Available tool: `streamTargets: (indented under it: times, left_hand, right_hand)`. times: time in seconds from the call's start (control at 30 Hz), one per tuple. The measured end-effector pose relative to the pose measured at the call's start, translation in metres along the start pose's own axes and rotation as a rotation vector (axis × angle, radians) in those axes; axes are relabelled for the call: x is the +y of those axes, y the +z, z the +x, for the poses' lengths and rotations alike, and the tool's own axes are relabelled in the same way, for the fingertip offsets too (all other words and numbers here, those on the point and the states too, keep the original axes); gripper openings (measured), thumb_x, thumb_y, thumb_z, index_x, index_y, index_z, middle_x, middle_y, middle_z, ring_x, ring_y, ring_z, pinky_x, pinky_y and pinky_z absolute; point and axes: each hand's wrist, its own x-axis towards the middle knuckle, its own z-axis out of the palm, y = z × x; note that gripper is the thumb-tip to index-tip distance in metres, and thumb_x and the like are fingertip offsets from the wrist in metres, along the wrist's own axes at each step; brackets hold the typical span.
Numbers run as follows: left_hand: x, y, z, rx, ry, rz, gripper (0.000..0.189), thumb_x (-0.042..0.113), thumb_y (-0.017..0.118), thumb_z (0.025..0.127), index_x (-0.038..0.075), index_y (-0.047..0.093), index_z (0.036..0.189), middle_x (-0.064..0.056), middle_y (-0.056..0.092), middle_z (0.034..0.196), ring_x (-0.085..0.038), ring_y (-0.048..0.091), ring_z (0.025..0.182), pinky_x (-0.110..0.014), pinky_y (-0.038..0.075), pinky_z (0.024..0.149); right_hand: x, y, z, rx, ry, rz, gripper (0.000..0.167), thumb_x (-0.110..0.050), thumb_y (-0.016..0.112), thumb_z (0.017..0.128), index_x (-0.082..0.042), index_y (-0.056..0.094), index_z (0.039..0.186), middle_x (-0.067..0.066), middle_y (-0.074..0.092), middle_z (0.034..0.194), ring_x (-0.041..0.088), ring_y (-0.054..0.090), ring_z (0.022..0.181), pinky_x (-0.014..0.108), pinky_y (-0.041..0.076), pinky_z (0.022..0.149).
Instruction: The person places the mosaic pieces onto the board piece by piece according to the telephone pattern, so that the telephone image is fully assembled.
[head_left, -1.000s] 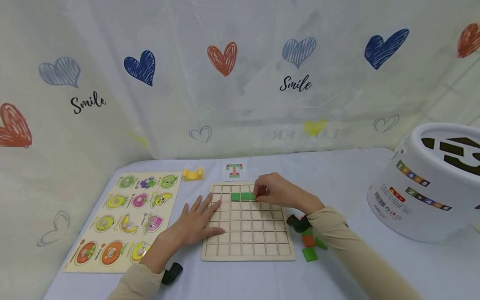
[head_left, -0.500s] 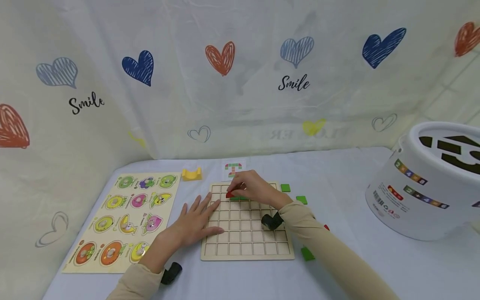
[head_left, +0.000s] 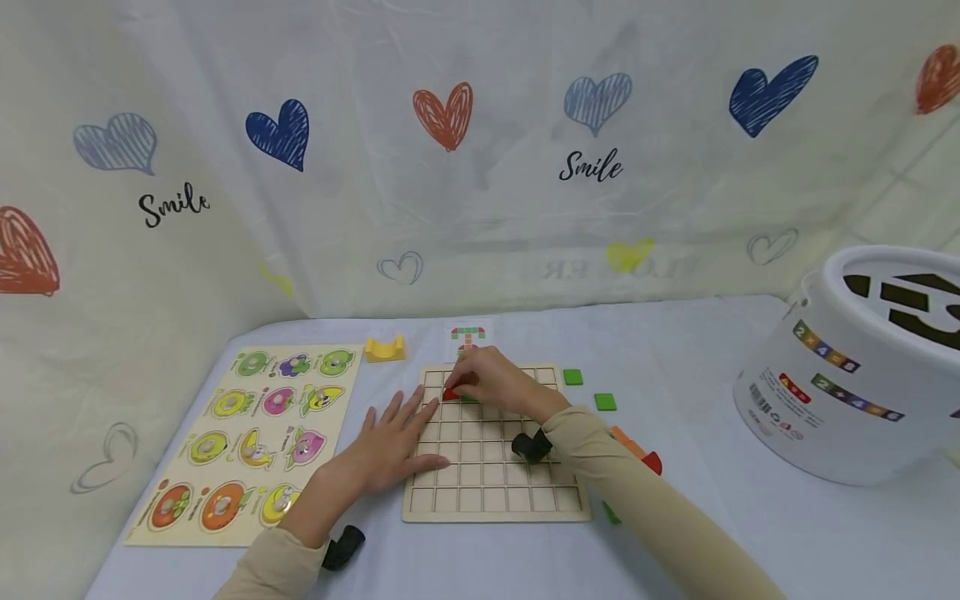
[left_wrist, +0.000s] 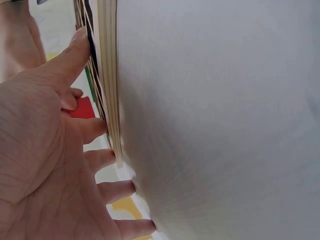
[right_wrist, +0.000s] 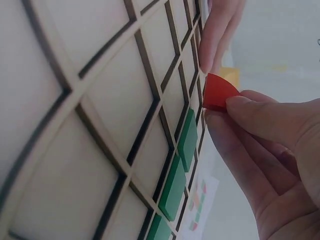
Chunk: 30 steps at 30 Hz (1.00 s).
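Observation:
My right hand (head_left: 495,385) pinches a red quarter-round tile (right_wrist: 220,93) between thumb and fingers, over the left part of the second row of a wooden grid board (head_left: 483,498). Green square tiles (right_wrist: 173,192) sit in cells of that row; in the head view the hand mostly covers them. My left hand (head_left: 386,446) lies with fingers spread at the board's left edge. Its thumb rests on the board, while the other fingertips reach the board's side and the white cloth. Behind the board lies a small pattern card (head_left: 468,332), partly covered by the right hand.
Right of the board are loose tiles: green squares (head_left: 604,402), an orange one (head_left: 627,440) and a red one (head_left: 652,462), some behind the right forearm. A fruit puzzle board (head_left: 288,392), a yellow curved block (head_left: 386,349) and a large white bucket (head_left: 847,375) stand around.
Carrying the red tile, my right hand has moved left along the second row, from the right end of the green tiles to their left end. My left hand stays in place.

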Motion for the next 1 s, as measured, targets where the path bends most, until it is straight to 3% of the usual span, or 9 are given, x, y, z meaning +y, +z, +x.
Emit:
streamTargets:
  times: [0.43, 0.77, 1.0]
  left_hand:
    - [0.0, -0.001, -0.002, 0.01, 0.011, -0.006, 0.088, 0.06, 0.059, 0.101, 0.01, 0.028, 0.166, -0.016, 0.012, 0.175, -0.048, 0.008, 0.158, -0.078, 0.011, 0.117]
    - [-0.008, 0.008, 0.003, 0.02, 0.019, 0.011, 0.091, 0.064, 0.058, 0.1, 0.013, 0.024, 0.168, -0.013, 0.008, 0.176, -0.046, 0.005, 0.159, -0.077, 0.01, 0.118]
    - [-0.007, 0.005, 0.0, 0.038, 0.051, -0.025, 0.091, 0.065, 0.056, 0.1, 0.009, 0.028, 0.166, -0.017, 0.012, 0.174, -0.05, 0.009, 0.157, -0.08, 0.01, 0.115]
  right_hand:
    - [-0.002, 0.004, 0.003, -0.045, 0.018, -0.104, 0.012, 0.001, 0.078, 0.092, -0.001, 0.082, 0.103, 0.007, 0.07, 0.095, 0.019, 0.068, 0.089, 0.019, 0.054, 0.076]
    - [-0.005, 0.002, 0.009, -0.086, 0.011, -0.157, 0.01, 0.004, 0.076, 0.093, 0.0, 0.082, 0.099, 0.008, 0.073, 0.095, 0.021, 0.071, 0.092, 0.026, 0.057, 0.085]
    - [-0.009, 0.003, 0.012, -0.136, -0.011, -0.147, 0.012, 0.004, 0.074, 0.094, 0.002, 0.082, 0.103, 0.01, 0.073, 0.097, 0.023, 0.071, 0.095, 0.024, 0.057, 0.085]
